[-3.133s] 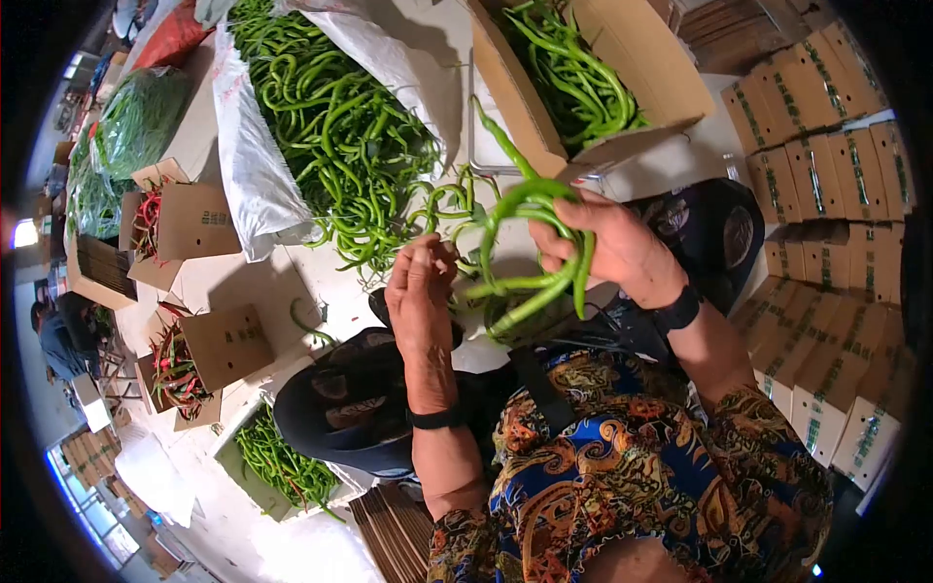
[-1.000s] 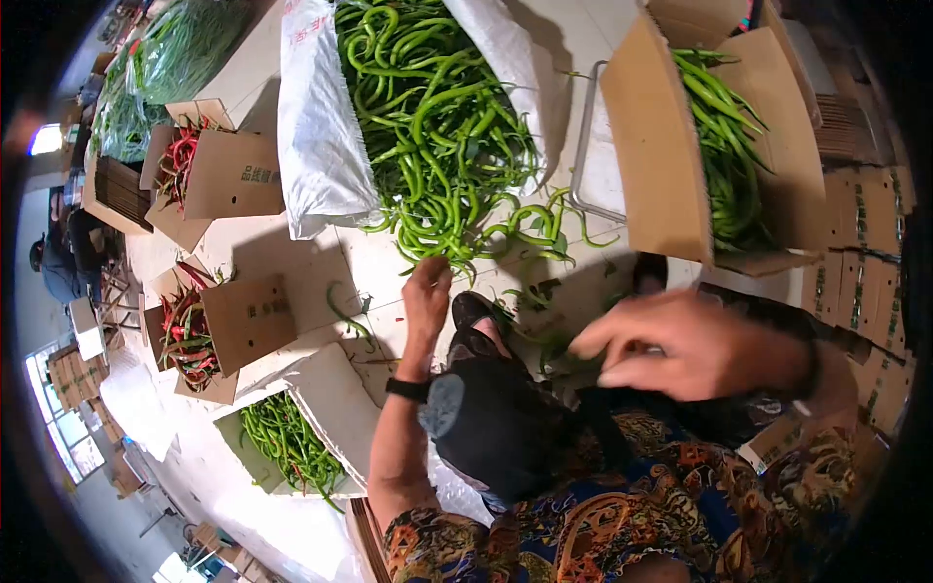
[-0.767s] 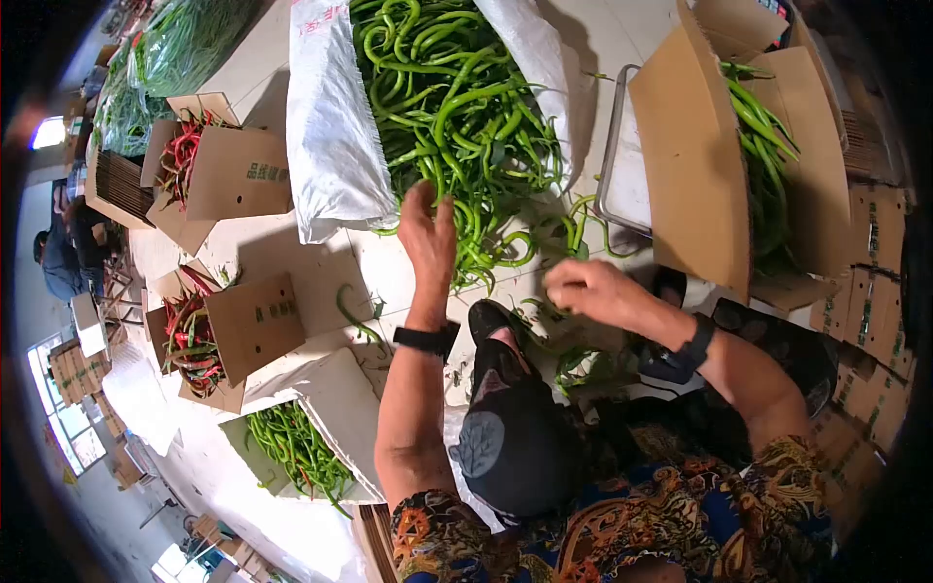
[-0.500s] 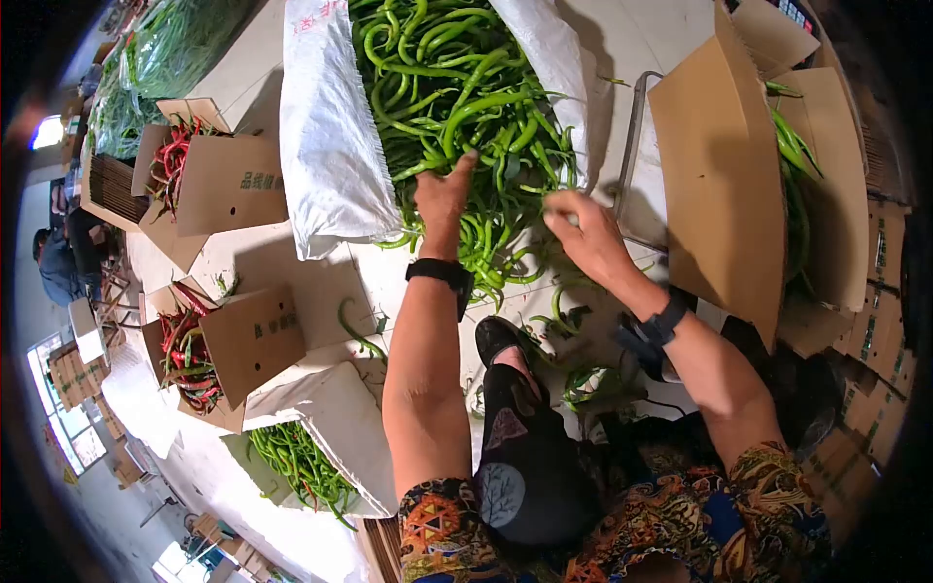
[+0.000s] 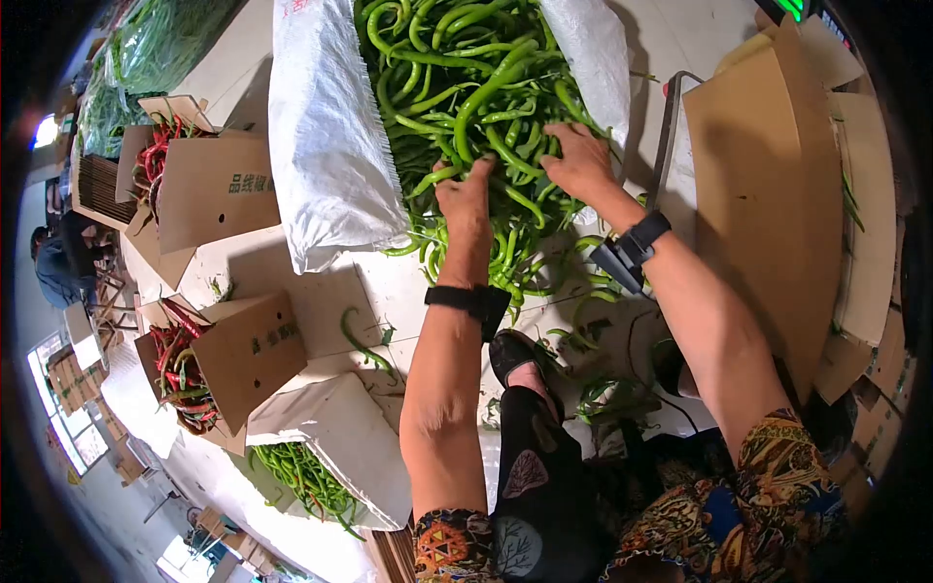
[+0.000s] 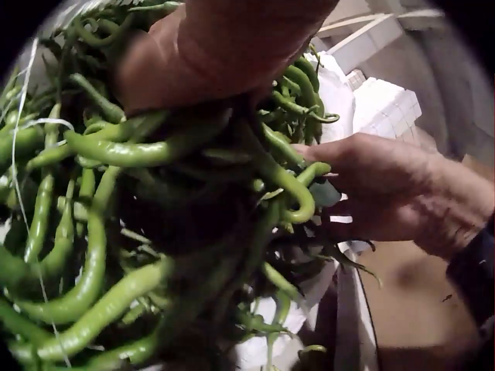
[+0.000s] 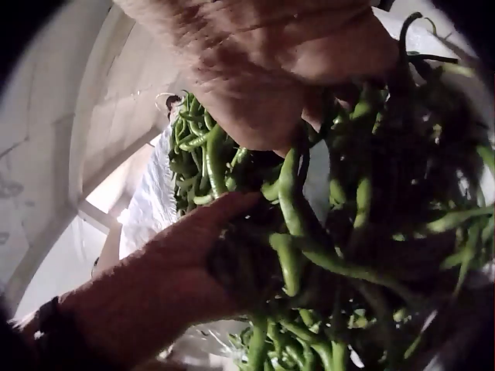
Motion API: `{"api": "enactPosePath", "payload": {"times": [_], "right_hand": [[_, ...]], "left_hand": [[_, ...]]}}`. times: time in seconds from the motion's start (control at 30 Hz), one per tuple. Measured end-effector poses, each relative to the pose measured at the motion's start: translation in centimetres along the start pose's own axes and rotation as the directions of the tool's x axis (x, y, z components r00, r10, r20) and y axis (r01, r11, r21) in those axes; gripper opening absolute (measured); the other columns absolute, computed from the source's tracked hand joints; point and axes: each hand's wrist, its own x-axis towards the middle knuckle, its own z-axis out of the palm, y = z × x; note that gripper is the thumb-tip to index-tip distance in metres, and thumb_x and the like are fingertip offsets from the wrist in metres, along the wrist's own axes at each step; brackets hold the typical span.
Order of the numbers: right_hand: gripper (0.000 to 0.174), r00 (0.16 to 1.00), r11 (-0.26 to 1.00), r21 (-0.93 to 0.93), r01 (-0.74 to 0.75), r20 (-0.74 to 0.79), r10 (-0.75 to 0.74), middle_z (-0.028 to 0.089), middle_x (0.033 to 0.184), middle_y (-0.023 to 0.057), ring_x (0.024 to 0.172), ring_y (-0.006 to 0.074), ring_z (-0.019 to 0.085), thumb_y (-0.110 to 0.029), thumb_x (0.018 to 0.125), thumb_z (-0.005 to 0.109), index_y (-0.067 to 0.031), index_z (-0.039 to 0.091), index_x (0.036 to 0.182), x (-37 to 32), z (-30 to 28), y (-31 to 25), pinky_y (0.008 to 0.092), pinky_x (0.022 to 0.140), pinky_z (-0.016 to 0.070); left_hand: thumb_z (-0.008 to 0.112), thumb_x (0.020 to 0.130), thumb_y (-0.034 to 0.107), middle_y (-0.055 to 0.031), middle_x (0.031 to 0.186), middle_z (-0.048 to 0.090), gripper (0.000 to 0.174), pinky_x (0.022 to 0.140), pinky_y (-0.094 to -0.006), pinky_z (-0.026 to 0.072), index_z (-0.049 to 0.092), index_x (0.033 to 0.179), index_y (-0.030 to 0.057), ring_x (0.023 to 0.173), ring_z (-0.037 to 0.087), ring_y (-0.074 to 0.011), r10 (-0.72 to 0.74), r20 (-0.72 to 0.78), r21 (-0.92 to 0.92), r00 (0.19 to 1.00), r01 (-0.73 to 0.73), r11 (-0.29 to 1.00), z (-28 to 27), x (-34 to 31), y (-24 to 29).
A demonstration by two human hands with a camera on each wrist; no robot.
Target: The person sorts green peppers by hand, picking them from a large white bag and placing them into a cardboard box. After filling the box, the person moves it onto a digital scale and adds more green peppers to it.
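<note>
A heap of long green chili peppers (image 5: 457, 97) spills from the mouth of a white woven sack (image 5: 326, 146). My left hand (image 5: 466, 202) reaches down into the heap near the sack's mouth, thumb and forefinger spread apart, the other fingers hidden among the peppers. To its right, my right hand (image 5: 581, 165) lies on the heap's right side with its fingers spread, beside the sack's right flap (image 5: 598, 63). The left wrist view has the right hand (image 6: 387, 182) with its fingertips in among curled peppers (image 6: 294, 193). Green peppers (image 7: 290, 209) lie between both hands in the right wrist view.
A tall cardboard box (image 5: 753, 175) stands right of the sack, with a few green peppers inside. At left are two cartons of red peppers (image 5: 180, 374) and a white foam box (image 5: 335, 428) of green ones. Loose peppers (image 5: 364, 345) and leaves lie on the tiled floor.
Earlier the right hand held a bunch of green peppers; it no longer has them. Both hands have since moved forward into the heap, and the view has shifted toward the sack.
</note>
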Motion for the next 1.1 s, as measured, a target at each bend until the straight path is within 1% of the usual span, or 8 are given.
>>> {"api": "enactPosePath", "payload": {"times": [0.2,0.37,0.43,0.63,0.8,0.9,1.0,1.1], "right_hand": [[0.063,0.991,0.81,0.585,0.039,-0.127,0.044,0.047,0.134,0.0229,0.124,0.0354,0.045,-0.022,0.08,0.061,-0.0021,0.04,0.136,1.0,1.4,1.4,0.0398,0.103,0.0359],[0.057,0.995,0.861,0.509,0.01,-0.092,0.043,0.047,0.134,0.0187,0.122,0.0243,0.045,-0.018,0.086,0.059,0.0031,0.039,0.135,2.4,1.4,0.2,0.0333,0.102,0.0347],[0.059,1.0,0.845,0.534,0.004,0.012,-0.013,0.048,0.133,0.0226,0.124,0.0361,0.046,-0.025,0.082,0.064,-0.0005,0.044,0.132,-0.5,-1.9,-1.9,0.0408,0.104,0.035],[0.058,0.978,0.926,0.316,0.208,-0.098,-0.186,0.04,0.137,0.0224,0.128,0.0368,0.039,-0.016,0.085,0.063,-0.003,0.038,0.136,-10.2,-2.5,-2.0,0.0401,0.107,0.032],[0.07,0.967,0.919,0.36,0.16,-0.244,-0.073,0.037,0.141,0.02,0.132,0.0334,0.036,-0.014,0.085,0.064,-0.0028,0.026,0.143,-10.7,0.6,2.7,0.0391,0.109,0.0287],[0.062,0.951,0.847,0.524,0.084,-0.295,0.089,0.048,0.133,0.0157,0.125,0.0283,0.044,-0.016,0.085,0.065,-0.0009,0.036,0.138,-10.0,2.3,3.8,0.0361,0.104,0.034],[0.044,0.843,0.077,0.876,-0.477,0.431,0.321,0.059,0.117,0.0081,0.111,0.021,0.053,-0.014,0.083,0.067,-0.0039,0.054,0.123,-8.7,1.3,4.2,0.032,0.096,0.0393],[0.03,0.881,0.003,0.885,-0.466,0.464,0.095,0.064,0.103,0.0019,0.099,0.0151,0.057,-0.012,0.08,0.07,-0.0078,0.062,0.109,-7.3,0.8,4.8,0.0285,0.089,0.041]], "left_hand": [[0.078,0.072,0.012,-0.0102,0.1,0.062,0.058,0.075,-0.0307,0.0481,0.047,0.12,0.0001,0.085,0.06,-0.0186,-0.016,0.088,-0.031,0.996,0.019,0.999,0.7,1.2,-0.9],[0.072,0.074,0.003,-0.0097,0.094,0.063,0.051,0.064,-0.033,0.0508,0.048,0.119,0.0039,0.079,0.061,-0.0201,0.004,0.045,-0.073,0.999,-0.001,0.997,0.9,0.7,-1.2],[0.068,0.075,0.002,-0.0098,0.099,0.062,0.055,0.064,-0.0322,0.051,0.045,0.125,0.0016,0.08,0.06,-0.0192,-0.11,0.057,-0.156,0.992,0.118,0.981,0.8,-3.2,1.5],[0.069,0.078,0.012,-0.0182,0.122,0.051,0.071,0.088,-0.028,0.0447,0.032,0.137,-0.0052,0.104,0.054,-0.0213,-0.187,0.197,0.033,0.962,0.185,0.982,-4.0,-10.6,3.4],[0.068,0.082,0.013,-0.0158,0.127,0.045,0.068,0.091,-0.0317,0.0446,0.032,0.138,-0.0017,0.109,0.052,-0.0237,0.166,0.037,0.377,0.985,-0.168,0.911,-7.6,-10.6,-0.5],[0.069,0.083,0.015,-0.0173,0.126,0.05,0.064,0.101,-0.0365,0.0391,0.037,0.137,-0.0021,0.117,0.052,-0.0292,0.509,0.149,0.759,0.848,-0.428,0.491,-6.8,-13.8,2.4],[0.069,0.082,0.014,-0.0209,0.12,0.055,0.053,0.097,-0.04,0.0413,0.048,0.127,-0.0054,0.11,0.055,-0.0317,0.307,0.217,0.442,0.927,-0.374,0.816,-5.3,-13.0,4.3],[0.066,0.084,0.019,-0.0243,0.108,0.062,0.048,0.09,-0.0392,0.0458,0.052,0.122,-0.0072,0.1,0.06,-0.0358,0.332,0.289,0.472,0.898,-0.435,0.767,-3.0,-8.4,3.3]]}}
